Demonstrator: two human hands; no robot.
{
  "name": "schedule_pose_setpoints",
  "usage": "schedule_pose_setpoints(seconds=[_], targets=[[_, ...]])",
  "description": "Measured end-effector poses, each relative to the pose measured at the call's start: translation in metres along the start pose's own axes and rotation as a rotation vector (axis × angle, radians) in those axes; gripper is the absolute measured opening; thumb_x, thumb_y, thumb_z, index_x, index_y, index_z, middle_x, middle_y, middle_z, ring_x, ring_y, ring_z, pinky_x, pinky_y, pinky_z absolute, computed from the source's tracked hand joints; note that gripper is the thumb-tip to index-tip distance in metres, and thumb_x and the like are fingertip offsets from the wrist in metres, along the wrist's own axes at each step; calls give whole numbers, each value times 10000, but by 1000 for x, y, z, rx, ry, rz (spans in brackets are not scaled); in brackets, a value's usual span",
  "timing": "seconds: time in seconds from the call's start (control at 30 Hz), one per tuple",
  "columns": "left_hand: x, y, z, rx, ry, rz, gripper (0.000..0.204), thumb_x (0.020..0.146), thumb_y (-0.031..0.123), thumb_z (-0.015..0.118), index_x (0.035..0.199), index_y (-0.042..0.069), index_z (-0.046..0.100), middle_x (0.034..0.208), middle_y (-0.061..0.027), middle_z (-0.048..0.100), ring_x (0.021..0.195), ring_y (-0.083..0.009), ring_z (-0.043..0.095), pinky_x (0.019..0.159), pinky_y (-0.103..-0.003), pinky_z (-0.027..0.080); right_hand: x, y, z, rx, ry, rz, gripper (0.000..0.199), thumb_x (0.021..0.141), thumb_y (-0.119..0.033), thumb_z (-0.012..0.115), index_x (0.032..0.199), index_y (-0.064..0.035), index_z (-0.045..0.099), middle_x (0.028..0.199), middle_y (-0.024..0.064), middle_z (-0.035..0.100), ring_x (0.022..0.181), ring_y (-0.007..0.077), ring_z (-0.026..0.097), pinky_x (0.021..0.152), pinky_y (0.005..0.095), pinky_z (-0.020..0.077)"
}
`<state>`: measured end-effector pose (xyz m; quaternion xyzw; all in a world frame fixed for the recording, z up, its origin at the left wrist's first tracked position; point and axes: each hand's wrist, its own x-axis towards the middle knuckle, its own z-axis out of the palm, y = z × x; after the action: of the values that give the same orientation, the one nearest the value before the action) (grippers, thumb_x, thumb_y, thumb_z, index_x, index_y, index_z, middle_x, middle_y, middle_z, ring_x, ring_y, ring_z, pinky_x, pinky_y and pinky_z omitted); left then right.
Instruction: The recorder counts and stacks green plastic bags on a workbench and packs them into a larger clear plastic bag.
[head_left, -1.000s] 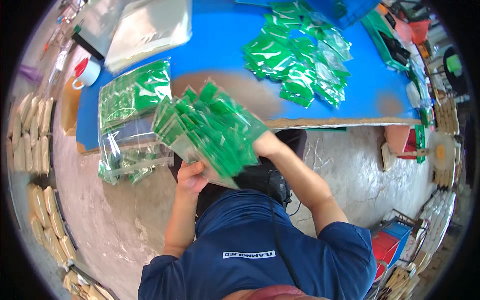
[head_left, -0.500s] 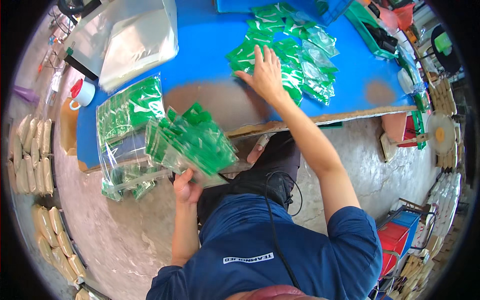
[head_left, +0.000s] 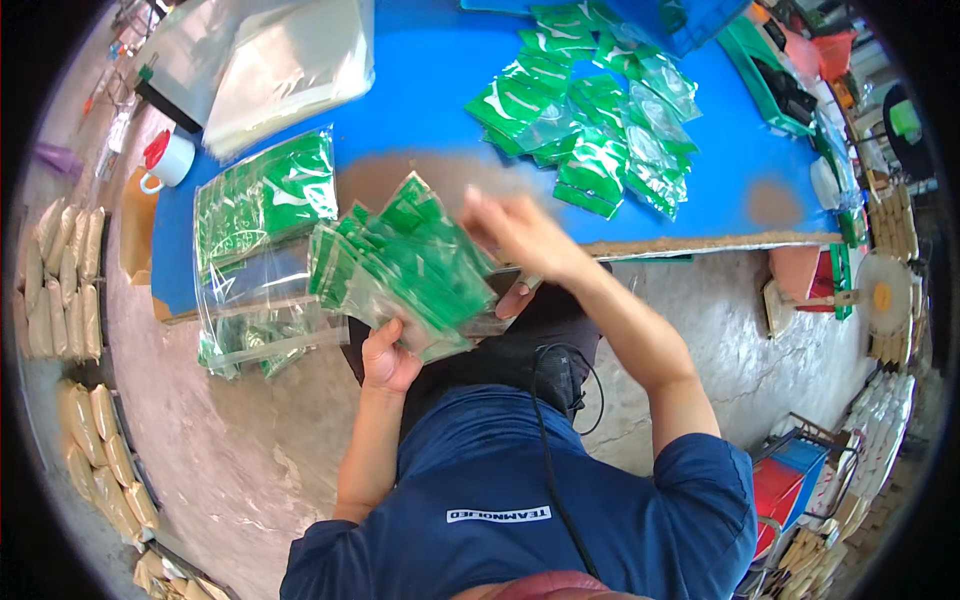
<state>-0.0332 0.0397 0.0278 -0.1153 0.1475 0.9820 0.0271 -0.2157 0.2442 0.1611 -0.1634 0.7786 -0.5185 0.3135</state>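
My left hand [head_left: 391, 360] is closed on the lower end of a fanned bundle of green and clear plastic packets [head_left: 415, 265], above my lap at the table's near edge. Just right of that bundle is my right hand [head_left: 520, 235], its fingers curled and smeared by motion. Whether it holds a packet cannot be made out. Beyond it, a loose pile of similar green packets [head_left: 598, 150] lies spread on the blue table. Left of the bundle, a large clear bag [head_left: 265, 205] with rows of green packets in it hangs partly over the table edge.
Clear plastic sheets or bags [head_left: 290, 75] lie at the far left of the blue table [head_left: 425, 110], near a white mug [head_left: 168, 160] with red on top. A blue bin [head_left: 690, 20] and a green tray [head_left: 765, 75] stand at the far right. The table's near edge [head_left: 700, 242] is worn.
My right hand has drawn back from the loose pile toward the bundle, and its fingers have curled. My left hand still grips the bundle, which has shifted slightly.
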Motion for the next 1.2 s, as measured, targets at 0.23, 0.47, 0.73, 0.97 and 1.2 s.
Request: schedule_pose_setpoints(seconds=[0.23,0.47,0.73,0.97,1.2], targets=[[-17,4,1,234,108,76,522,821,135,754,1295,4,580,1261,-103,655,1206,-274,591,1078,-467,426,127,64,-38,-1345,651,-709,147,859,-150,603,953,-40,628,907,130,663,936,295,661,807,438,534],[-21,-2,-10,-44,-113,-19,512,836,161,734,1299,1,586,1307,-124,632,1247,-308,562,1128,-495,374,18,28,32,631,368,-251,156,1002,-177,584,1070,-39,611,736,-60,554,614,16,439,512,216,341],[-11,-2,5,20,93,26,555,866,135,717,1372,25,519,1332,-95,611,1261,-281,551,1104,-461,407,60,21,-12,-313,529,-539,259,936,-258,629,922,-2,661,885,182,693,774,324,676,701,420,537],[-28,-8,18,233,201,72,610,843,143,725,1389,25,481,1311,-106,591,1253,-271,545,1077,-442,437,157,15,-104,-1078,153,-188,530,760,-486,788,957,-6,680,871,167,702,813,368,668,769,454,540],[-28,7,10,63,-11,75,584,859,205,713,1370,8,511,1290,-131,626,1204,-291,590,1060,-451,447,65,-7,-14,-7,717,-460,303,931,-269,691,930,18,593,810,159,658,706,203,577,637,384,469]])
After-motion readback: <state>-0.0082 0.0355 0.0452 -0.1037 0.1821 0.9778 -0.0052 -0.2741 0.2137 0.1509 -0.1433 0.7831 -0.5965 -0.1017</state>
